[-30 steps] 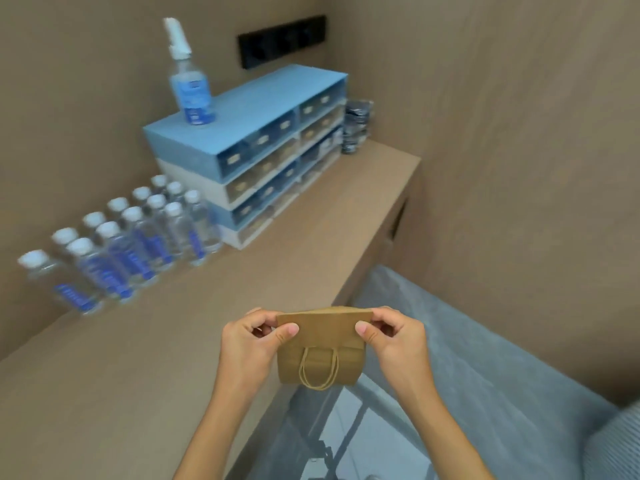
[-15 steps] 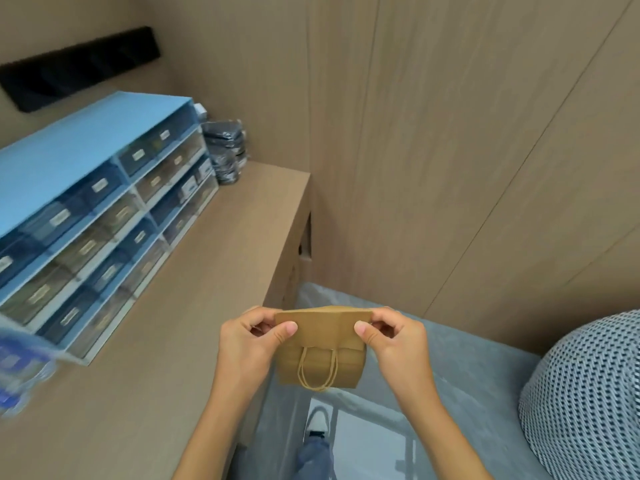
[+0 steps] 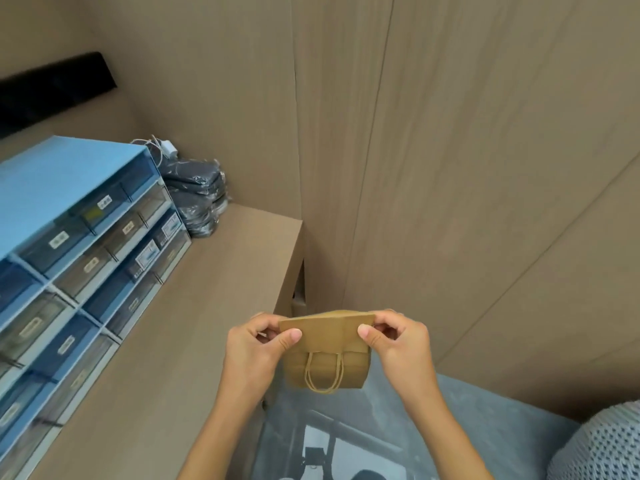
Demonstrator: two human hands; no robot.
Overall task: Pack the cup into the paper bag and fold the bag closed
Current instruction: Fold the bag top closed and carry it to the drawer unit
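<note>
A small, matte brown paper bag point(image 3: 327, 348) with twisted cord handles is hanging in the air just beyond the wooden desk point(image 3: 180, 341) edge. The left hand point(image 3: 254, 355) and right hand point(image 3: 398, 346) are pinching its folded-over top corners, thumbs pressing the flap.

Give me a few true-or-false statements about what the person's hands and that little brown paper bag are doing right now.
1. Both hands pinch the folded top of the small brown paper bag. True: the left hand and right hand each grip one end.
2. The bag rests on the tan wooden counter. False: it is held in the air, off the counter's edge.
3. The bag's twisted paper handle hangs down in front. True.
4. The blue drawer cabinet stands to the right of the bag. False: it is on the left.
5. A cup stands on the counter. False: no cup is visible.
</note>
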